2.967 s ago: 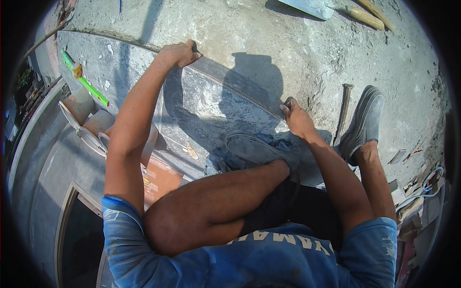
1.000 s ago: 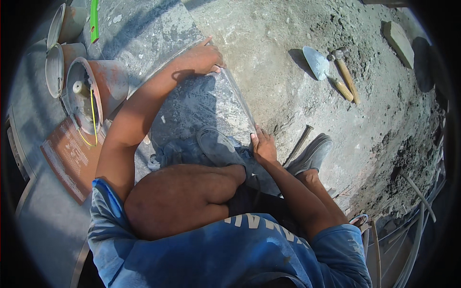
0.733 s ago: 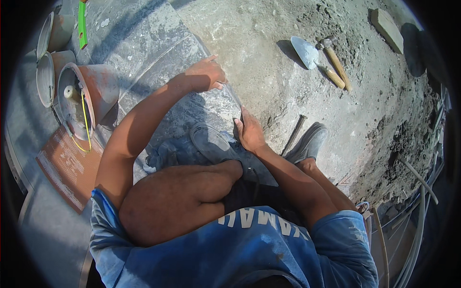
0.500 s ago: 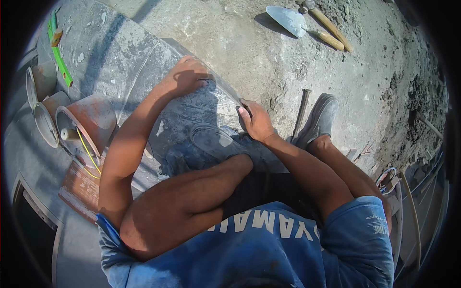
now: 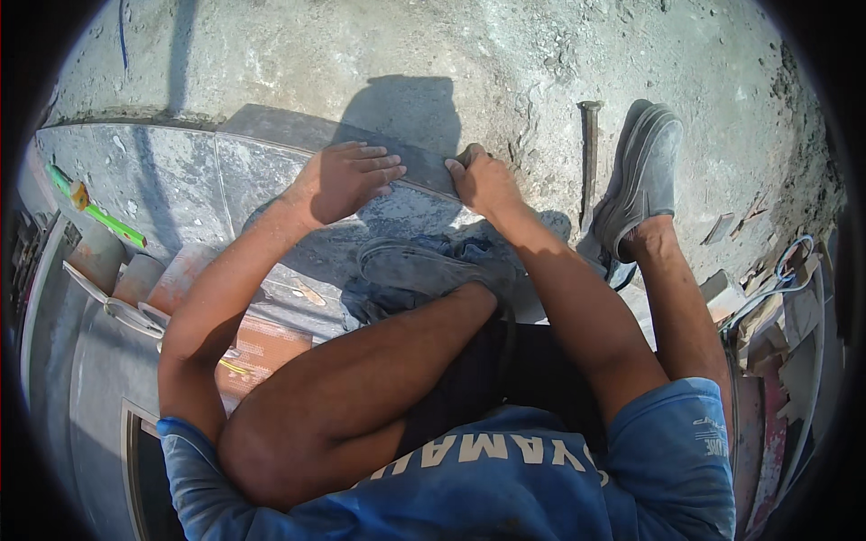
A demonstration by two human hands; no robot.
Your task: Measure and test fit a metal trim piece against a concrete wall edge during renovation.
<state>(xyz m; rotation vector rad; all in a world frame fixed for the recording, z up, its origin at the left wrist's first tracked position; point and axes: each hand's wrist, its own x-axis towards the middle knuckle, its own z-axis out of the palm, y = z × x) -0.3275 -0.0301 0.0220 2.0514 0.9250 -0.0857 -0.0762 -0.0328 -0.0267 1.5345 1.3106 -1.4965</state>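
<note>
A narrow dark grey tile strip (image 5: 415, 164) runs along the edge of the tiled floor (image 5: 185, 167), partly in shadow. My left hand (image 5: 350, 180) rests at its near side, fingers stretched out toward the right and nothing gripped. Whether the palm presses on the strip or on the floor tile beside it, I cannot tell. At the strip's right end, my right hand (image 5: 487, 185) is closed on the corner, thumb on the near side and fingers beyond. The fingertips there are partly hidden.
A steel chisel-like bar (image 5: 589, 162) lies beside my right shoe (image 5: 651, 167). Rough concrete ground (image 5: 532, 63) stretches beyond the strip. To the left are a green level-like tool (image 5: 113, 224), several dusty buckets (image 5: 180, 275) and a brown box (image 5: 271, 347). Cables (image 5: 767, 293) and debris lie at right.
The view has swung, so the trowel and hammer have left it. My left hand's fingers have straightened from a curled pose. My right hand stays at the strip's right end.
</note>
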